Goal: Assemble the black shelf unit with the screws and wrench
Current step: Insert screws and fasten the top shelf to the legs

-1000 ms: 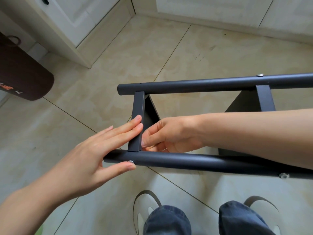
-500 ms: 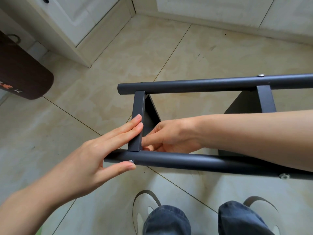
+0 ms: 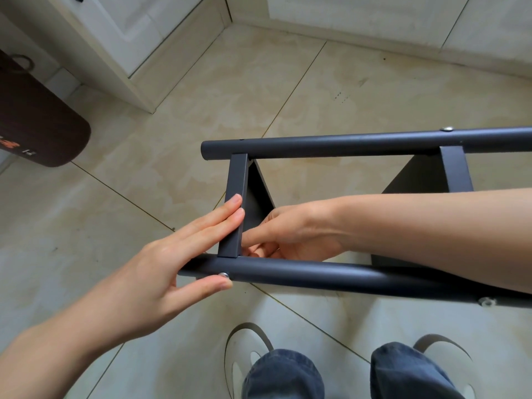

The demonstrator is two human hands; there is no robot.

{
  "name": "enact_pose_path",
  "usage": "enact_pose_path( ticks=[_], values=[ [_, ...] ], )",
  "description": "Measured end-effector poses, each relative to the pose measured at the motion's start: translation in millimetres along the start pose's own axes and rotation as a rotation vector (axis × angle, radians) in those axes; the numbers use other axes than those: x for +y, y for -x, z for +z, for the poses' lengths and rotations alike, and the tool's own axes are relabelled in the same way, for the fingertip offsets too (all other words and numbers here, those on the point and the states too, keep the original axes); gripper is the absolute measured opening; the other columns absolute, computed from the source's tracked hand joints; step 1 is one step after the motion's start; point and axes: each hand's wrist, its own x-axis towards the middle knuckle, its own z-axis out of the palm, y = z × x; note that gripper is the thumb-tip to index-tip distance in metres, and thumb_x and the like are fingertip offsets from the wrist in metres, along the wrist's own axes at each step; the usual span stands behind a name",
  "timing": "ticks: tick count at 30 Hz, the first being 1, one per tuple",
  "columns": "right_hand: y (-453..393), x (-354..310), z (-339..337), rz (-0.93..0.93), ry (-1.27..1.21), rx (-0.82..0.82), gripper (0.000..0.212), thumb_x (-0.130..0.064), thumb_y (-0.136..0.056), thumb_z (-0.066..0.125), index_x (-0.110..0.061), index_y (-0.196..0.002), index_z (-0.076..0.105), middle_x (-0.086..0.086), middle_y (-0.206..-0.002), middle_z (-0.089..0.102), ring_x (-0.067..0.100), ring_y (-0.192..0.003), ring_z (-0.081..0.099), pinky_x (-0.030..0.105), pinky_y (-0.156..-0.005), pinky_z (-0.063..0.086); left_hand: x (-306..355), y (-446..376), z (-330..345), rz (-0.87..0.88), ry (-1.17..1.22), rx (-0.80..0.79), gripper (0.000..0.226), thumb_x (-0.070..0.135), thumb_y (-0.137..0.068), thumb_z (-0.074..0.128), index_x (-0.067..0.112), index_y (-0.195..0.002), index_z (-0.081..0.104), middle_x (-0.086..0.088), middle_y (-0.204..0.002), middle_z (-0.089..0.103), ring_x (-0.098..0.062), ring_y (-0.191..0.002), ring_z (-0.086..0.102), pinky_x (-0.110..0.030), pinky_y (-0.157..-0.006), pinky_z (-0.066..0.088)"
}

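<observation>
The black shelf unit lies on its side over the tiled floor, with a near tube (image 3: 316,273) and a far tube (image 3: 345,144) running left to right. A shelf panel's edge (image 3: 237,180) spans the two tubes at their left end. My left hand (image 3: 172,263) presses straight fingers against that edge, and its thumb touches the near tube just below a silver screw (image 3: 223,274). My right hand (image 3: 293,231) reaches between the tubes to the inner corner of the panel. Its fingers are curled there, and anything they hold is hidden.
A second shelf panel (image 3: 454,174) joins the tubes further right, with a screw head (image 3: 447,128) above it and another (image 3: 486,301) on the near tube. A brown board (image 3: 37,119) and white cabinets (image 3: 121,38) stand at the left. My shoes (image 3: 247,349) are below.
My right hand's fingers have shifted slightly at the panel's inner corner. The left hand and the frame have stayed where they were.
</observation>
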Motion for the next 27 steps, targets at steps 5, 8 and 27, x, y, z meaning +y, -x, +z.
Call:
enact_pose_path(
  ticks=[5, 8, 27],
  values=[
    [-1, -1, -2, -0.029, -0.032, -0.041, 0.021, -0.015, -0.098, 0.052, -0.013, -0.078, 0.06, 0.0, -0.068, 0.057, 0.012, -0.065, 0.055, 0.023, -0.072, 0.051, 1, 0, -1, -0.001, -0.005, 0.002, 0.07, 0.046, -0.091, 0.058, 0.037, -0.155, 0.03, 0.019, -0.163, 0.024, -0.004, -0.147, 0.029, -0.015, -0.115, 0.023],
    [3, -3, -6, 0.014, -0.046, -0.06, 0.019, -0.016, -0.097, 0.054, -0.013, -0.079, 0.061, 0.001, -0.069, 0.061, 0.011, -0.063, 0.059, 0.021, -0.065, 0.054, 2, 0, -2, -0.01, -0.007, -0.005, 0.069, 0.046, -0.091, 0.057, 0.038, -0.154, 0.03, 0.021, -0.163, 0.023, -0.003, -0.147, 0.029, -0.016, -0.115, 0.023],
    [-2, 1, -2, -0.013, -0.006, -0.024, 0.031, -0.017, -0.096, 0.053, -0.016, -0.066, 0.059, -0.001, -0.065, 0.053, 0.011, -0.062, 0.052, 0.019, -0.062, 0.05, 2, 1, -1, -0.016, -0.015, -0.006, 0.071, 0.048, -0.092, 0.056, 0.038, -0.155, 0.026, 0.022, -0.163, 0.021, -0.002, -0.148, 0.027, -0.014, -0.115, 0.023]
  ],
)
